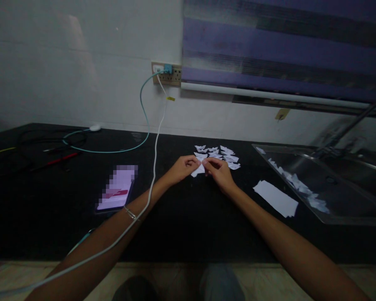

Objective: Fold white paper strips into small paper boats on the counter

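Between my two hands is a small piece of folded white paper [198,170], held low over the black counter. My left hand [184,167] pinches its left side, and my right hand [218,170] grips it from the right with thumb and fingers together. Just behind the hands stand several folded paper boats [227,149] in loose rows. The fingers partly cover the paper, so its exact fold is hidden. A stack of white paper sheets [275,198] lies to the right of my right forearm.
More folded paper pieces [301,184] line the rim of the steel sink [347,184] at right. A phone [117,190] lies left of my left arm. A white cable [155,154] crosses that arm from the wall socket [175,75]. A red pen-like object [64,158] lies far left.
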{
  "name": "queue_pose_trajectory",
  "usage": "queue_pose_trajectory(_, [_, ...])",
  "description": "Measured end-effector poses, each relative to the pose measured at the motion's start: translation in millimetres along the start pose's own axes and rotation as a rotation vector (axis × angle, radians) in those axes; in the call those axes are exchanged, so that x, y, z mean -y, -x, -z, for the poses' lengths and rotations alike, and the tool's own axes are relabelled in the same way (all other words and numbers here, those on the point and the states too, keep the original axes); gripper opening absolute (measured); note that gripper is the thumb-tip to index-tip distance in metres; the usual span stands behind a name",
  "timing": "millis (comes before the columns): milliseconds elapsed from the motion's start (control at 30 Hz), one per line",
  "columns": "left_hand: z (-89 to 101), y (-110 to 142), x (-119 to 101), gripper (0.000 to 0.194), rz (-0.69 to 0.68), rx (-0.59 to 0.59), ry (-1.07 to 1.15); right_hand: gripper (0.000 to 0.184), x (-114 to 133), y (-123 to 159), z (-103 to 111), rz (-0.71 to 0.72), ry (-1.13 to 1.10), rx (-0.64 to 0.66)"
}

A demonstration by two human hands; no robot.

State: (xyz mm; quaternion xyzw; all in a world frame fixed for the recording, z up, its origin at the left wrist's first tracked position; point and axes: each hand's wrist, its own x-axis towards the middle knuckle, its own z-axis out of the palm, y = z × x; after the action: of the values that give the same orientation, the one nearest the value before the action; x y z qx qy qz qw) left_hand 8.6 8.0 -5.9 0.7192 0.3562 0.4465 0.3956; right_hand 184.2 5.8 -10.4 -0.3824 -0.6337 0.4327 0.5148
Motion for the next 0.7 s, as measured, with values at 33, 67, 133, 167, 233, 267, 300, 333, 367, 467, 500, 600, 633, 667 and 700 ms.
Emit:
queue_pose_trajectory(33, [0.2, -1, 1, 0.027, 0.008, -0.033, 0.031, 0.022, 0, 0, 0, -0.006, -0.019, -0.004])
queue_pose_trajectory(67, [0.5, -2, 3, 0.027, 0.018, -0.062, 0.067, 0.024, 1, -1, 1, -0.017, -0.047, 0.002])
queue_pose_trajectory(133, [1.3, -3, 6, 0.030, 0.051, -0.114, 0.159, 0.027, 0, -1, 1, -0.043, -0.125, 0.026])
queue_pose_trajectory(167, [1.7, -3, 8, 0.033, 0.070, -0.133, 0.212, 0.029, 0, -1, 1, -0.055, -0.160, 0.044])
queue_pose_trajectory(233, [2.5, -5, 11, 0.037, 0.106, -0.157, 0.317, 0.029, 0, 1, -1, -0.066, -0.188, 0.093])
queue_pose_trajectory(267, [2.7, -6, 12, 0.039, 0.118, -0.162, 0.364, 0.027, 0, 2, -2, -0.063, -0.182, 0.123])
queue_pose_trajectory(300, [2.9, -7, 14, 0.040, 0.123, -0.166, 0.404, 0.025, 0, 3, -3, -0.055, -0.167, 0.153])
queue_pose_trajectory(333, [2.9, -8, 14, 0.040, 0.120, -0.166, 0.436, 0.024, 0, 4, -4, -0.047, -0.148, 0.177])
queue_pose_trajectory(367, [2.9, -9, 15, 0.041, 0.113, -0.165, 0.460, 0.023, 0, 5, -4, -0.038, -0.129, 0.191])
queue_pose_trajectory(467, [2.7, -11, 15, 0.043, 0.090, -0.156, 0.506, 0.023, -2, 4, -3, -0.018, -0.080, 0.173])
queue_pose_trajectory(500, [2.6, -11, 15, 0.043, 0.090, -0.153, 0.514, 0.024, -2, 3, -3, -0.010, -0.066, 0.155])
queue_pose_trajectory(600, [2.0, -10, 13, 0.045, 0.109, -0.143, 0.494, 0.024, -2, 1, 0, 0.023, -0.019, 0.125])
queue_pose_trajectory(633, [1.8, -9, 13, 0.045, 0.115, -0.137, 0.478, 0.024, -1, 1, 0, 0.031, -0.002, 0.125])
queue_pose_trajectory(667, [1.4, -8, 12, 0.046, 0.118, -0.130, 0.461, 0.023, 0, 1, 0, 0.035, 0.015, 0.127])
queue_pose_trajectory(700, [1.2, -8, 11, 0.046, 0.120, -0.122, 0.444, 0.022, 1, 2, -1, 0.039, 0.029, 0.130])
